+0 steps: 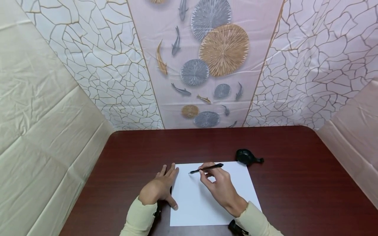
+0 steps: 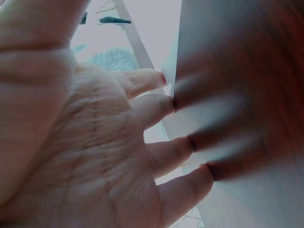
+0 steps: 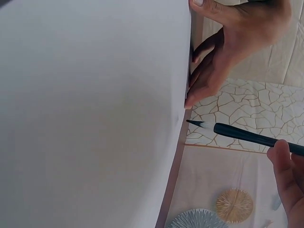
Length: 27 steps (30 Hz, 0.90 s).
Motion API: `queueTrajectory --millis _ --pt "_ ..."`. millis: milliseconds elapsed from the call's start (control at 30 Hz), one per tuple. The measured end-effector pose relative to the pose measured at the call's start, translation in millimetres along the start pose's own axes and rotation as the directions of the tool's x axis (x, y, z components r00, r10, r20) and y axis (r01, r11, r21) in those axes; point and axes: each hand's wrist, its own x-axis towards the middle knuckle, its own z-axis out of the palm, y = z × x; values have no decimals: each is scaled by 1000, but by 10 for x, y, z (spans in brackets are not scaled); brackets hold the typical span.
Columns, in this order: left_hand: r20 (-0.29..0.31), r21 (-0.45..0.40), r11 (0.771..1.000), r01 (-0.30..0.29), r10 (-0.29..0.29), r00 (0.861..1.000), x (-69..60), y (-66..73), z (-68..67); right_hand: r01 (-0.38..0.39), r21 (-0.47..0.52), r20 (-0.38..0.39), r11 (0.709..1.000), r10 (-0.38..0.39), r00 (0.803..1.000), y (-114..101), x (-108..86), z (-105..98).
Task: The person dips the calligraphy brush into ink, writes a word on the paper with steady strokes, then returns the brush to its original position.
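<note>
A dark reddish-brown, wood-grained table with rounded far corners stands before a printed fabric backdrop. Over the upper left part of the paper is a slim black-handled brush with pale bristles darkening to a pointed tip; it slants, its tip toward the left and appearing just clear of the surface. The right hand holds it by the handle, the grip pinched closed between thumb and fingers. Below lies a white rectangular sheet of paper, flat on the table. At its left edge the left hand rests with fingers spread, the grip wide and grasping nothing; the thumb reaches onto the sheet and the fingertips lie by its upper left corner. A small, round black vessel with a short projecting stem sits at the paper's upper right corner, its stem pointing right. Pale yellow sleeves cover both forearms, with black bands at the wrists. Beyond, the backdrop shows grey and gold discs and fish on pink between white panels crackled with gold lines; plain cream cloth hangs at either side.
</note>
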Motion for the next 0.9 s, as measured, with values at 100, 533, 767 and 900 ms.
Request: queueTrajectory --millis 100,533,767,900 --pt "0 -13 1000 5 -5 1000 -4 6 -4 -6 -1 5 1000 6 1000 -2 -1 -1" --pt "2 -36 999 13 -13 1000 -20 20 -16 -16 -6 17 1000 16 1000 -1 -6 -9" --pt "-1 -37 999 10 -10 1000 -20 20 -11 -16 -21 22 1000 17 1000 5 -14 -3" --pt "-6 -37 999 13 -13 1000 -21 20 -5 -14 -20 22 1000 14 1000 15 -21 3"
